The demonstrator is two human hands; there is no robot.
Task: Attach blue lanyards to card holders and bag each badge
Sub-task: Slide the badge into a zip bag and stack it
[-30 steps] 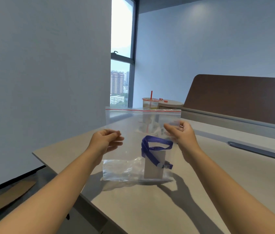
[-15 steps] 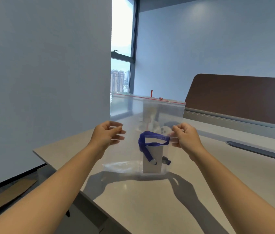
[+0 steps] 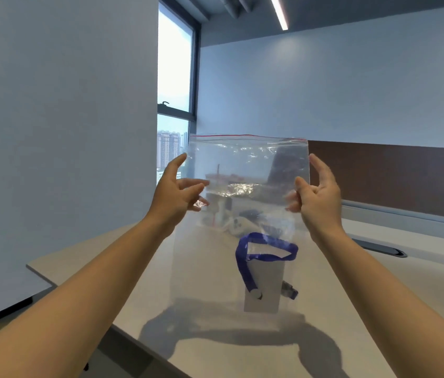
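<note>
Clear plastic bag [image 3: 245, 203] with a thin red line along its top edge. Inside, at five o'clock, a royal-blue lanyard [image 3: 264, 252] loops over a pale grey-white card holder [image 3: 265, 285]. Beige table [image 3: 379, 309] beneath, dark brown panel [image 3: 392, 175] at three o'clock, pale blue-grey walls [image 3: 65, 132].

Not much to report on the person, honestly. Both forearms come in from the bottom corners of the frame and they're bare the whole way, no sleeves showing at all. Left hand [image 3: 173, 193] and right hand [image 3: 317, 196] are bare too: no gloves, no rings, no watch or wristband that I can spot. Fingernails look short and plain.
</note>
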